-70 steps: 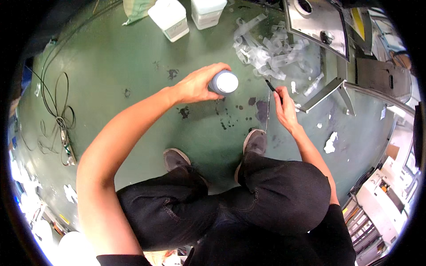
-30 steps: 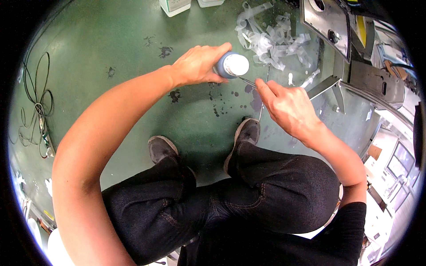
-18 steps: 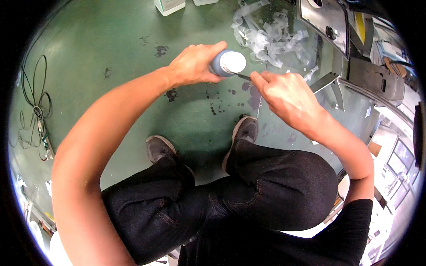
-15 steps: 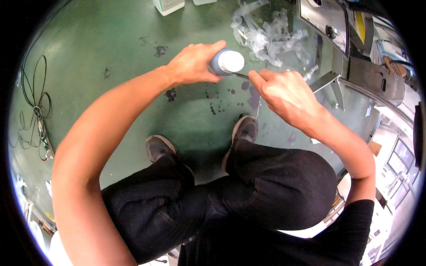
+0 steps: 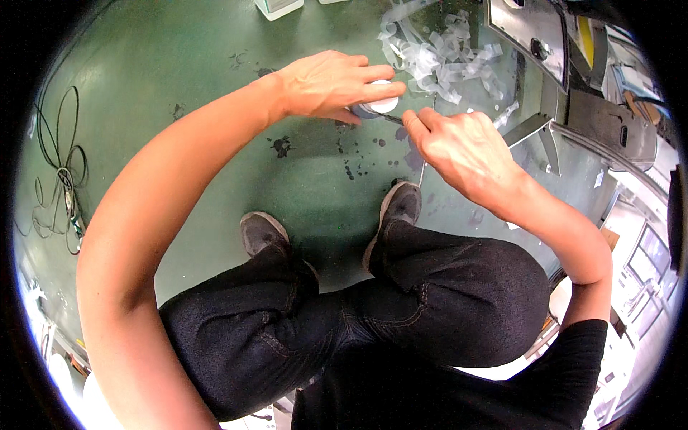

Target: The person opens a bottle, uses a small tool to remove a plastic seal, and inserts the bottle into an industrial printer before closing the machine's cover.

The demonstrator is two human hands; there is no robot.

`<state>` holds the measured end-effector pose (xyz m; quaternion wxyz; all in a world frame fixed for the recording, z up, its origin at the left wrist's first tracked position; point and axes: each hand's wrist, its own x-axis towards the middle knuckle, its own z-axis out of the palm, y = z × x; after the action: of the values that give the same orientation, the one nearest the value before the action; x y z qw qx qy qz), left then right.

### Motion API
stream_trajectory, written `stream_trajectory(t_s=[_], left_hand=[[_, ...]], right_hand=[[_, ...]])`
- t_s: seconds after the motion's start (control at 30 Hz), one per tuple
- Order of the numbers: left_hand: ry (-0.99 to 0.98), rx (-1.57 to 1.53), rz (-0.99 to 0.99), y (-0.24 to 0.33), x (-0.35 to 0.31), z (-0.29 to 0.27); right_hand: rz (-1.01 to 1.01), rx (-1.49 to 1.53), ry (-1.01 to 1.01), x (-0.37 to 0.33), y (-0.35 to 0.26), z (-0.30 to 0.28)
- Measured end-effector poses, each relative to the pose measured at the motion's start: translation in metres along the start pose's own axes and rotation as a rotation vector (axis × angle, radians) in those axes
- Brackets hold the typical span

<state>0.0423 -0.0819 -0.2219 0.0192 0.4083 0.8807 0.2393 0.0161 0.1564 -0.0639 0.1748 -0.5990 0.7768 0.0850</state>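
1. The left hand [image 5: 326, 86] is closed around a small bottle [image 5: 363, 112], its fingers reaching across the top and one lying over the white cap [image 5: 385, 105].
2. The right hand [image 5: 460, 154] grips a thin dark tool [image 5: 390, 117], thumb and forefinger forward; its tip meets or nearly meets the edge of the cap, and which of the two cannot be told.
3. The bottle is held above the green floor [image 5: 208, 161], ahead of the person's shoes [image 5: 401, 204] and between the two hands.
4. Its contents cannot be seen: the cap covers the mouth and the hand hides much of the body.
5. At the upper edge stands a white container [image 5: 280, 7], cut off by the picture's rim; a sliver of another pale container shows beside it. What either holds is out of view.
6. The bottle looks blue-grey where its side shows, with a broad, round, pale cap; it leans, its top turned toward the right hand.
7. The tool is slender and dark, mostly covered by the fingers.
8. Beyond the bottle lies a tangle of translucent strips [image 5: 433, 57]; dark spots [image 5: 281, 147] mark the floor nearer the shoes.
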Motion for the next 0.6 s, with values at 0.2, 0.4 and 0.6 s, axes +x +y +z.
stream_trajectory(t_s=[0.2,0.4,0.6], left_hand=[[0.09,-0.129,-0.007,-0.001,-0.006,0.006],[0.1,-0.131,-0.021,0.003,-0.008,0.01],[0.112,-0.128,-0.009,-0.001,-0.008,0.012]], right_hand=[[-0.049,-0.027,0.01,-0.003,0.01,0.004],[-0.086,-0.046,-0.027,0.0,0.009,0.002],[-0.165,-0.07,0.004,0.003,0.017,0.004]])
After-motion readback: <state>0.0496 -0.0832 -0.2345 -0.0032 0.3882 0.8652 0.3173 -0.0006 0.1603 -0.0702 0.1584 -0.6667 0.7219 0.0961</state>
